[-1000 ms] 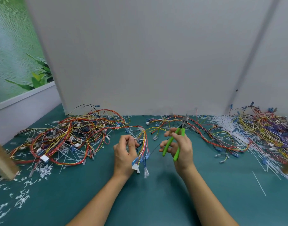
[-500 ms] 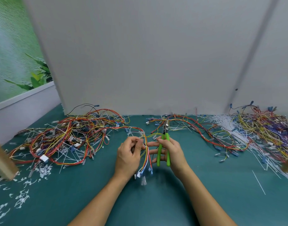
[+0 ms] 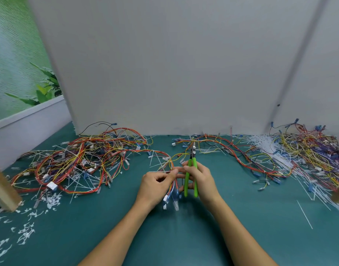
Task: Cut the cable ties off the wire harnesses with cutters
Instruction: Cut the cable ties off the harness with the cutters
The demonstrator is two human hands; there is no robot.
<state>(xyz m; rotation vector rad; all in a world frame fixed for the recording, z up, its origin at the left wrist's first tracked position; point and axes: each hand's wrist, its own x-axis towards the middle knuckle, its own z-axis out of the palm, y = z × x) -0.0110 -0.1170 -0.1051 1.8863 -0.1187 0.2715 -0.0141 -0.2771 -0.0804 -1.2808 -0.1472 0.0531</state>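
- Grey partition panel [image 3: 184, 64]: we find it upright along the far edge of the work surface, and both wire heaps reach its foot.
- Teal table mat [image 3: 261, 242]: open mat shows on both sides of the forearms and in a lane between the heaps. The hands work in that lane.
- Left heap of wire harnesses [image 3: 78, 162]: a red, orange and yellow tangle running from the panel towards the wooden post [image 3: 1, 191] at the left edge.
- Right heap of harnesses [image 3: 309, 150]: it lies against the panel and runs to the right edge of the view, with loose white cable ties [image 3: 264, 144] just beside it.
- Cut tie scraps [image 3: 24, 233]: scattered along the near left edge of the mat.
- Left hand [image 3: 155, 187]: thumb and fingers pinch one wire harness [image 3: 172, 186], held above the mat centre. Its connector ends [image 3: 165, 199] hang towards us.
- Right hand [image 3: 201, 181]: fingers are curled round the green handles of the cutters [image 3: 191, 173], just beside the held harness. The tip points away at the panel, and we cannot tell whether the blades are parted.
- Single white tie [image 3: 305, 215]: it lies alone on the open mat, well apart from the right forearm.
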